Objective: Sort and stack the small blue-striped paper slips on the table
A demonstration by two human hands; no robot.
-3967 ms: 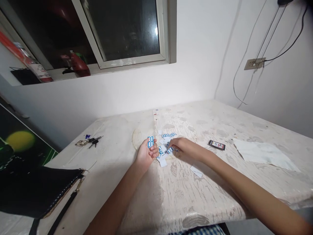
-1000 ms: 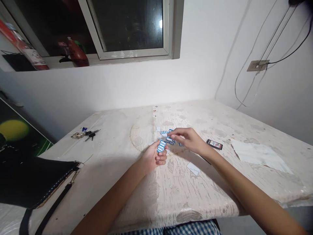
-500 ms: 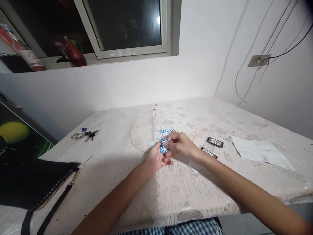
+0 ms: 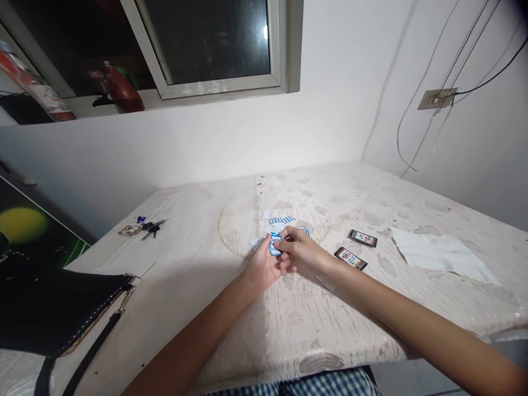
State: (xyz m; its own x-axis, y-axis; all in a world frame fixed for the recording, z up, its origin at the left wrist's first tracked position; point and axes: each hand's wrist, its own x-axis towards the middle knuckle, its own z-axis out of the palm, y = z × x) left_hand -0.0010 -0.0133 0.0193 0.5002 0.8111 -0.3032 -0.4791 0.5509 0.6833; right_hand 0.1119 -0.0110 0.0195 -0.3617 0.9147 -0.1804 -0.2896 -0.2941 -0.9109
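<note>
Above the middle of the table, my left hand (image 4: 263, 268) holds a small blue-and-white piece (image 4: 274, 247), which looks like printed paper or a sticker. My right hand (image 4: 304, 249) meets it from the right, with its thumb and fingertips pinching the same piece. Whether it is one piece or several layers, I cannot tell. Just beyond the fingers lie blue-edged paper strips (image 4: 282, 219) and small white scraps (image 4: 266, 215). Another blue-edged piece (image 4: 304, 230) shows behind my right hand, and a white scrap (image 4: 325, 284) lies under my right forearm.
Two dark packets with printed labels, a farther one (image 4: 363, 238) and a nearer one (image 4: 350, 258), lie to the right. Beyond them is a white cloth or paper sheet (image 4: 445, 257). Keys (image 4: 152, 227) and a black bag (image 4: 61, 308) with a strap occupy the left side.
My right hand has shifted slightly, its thumb now lower over the held piece, which shows more white. A blue-edged piece behind the right hand and more of the nearer packet have come into view.
</note>
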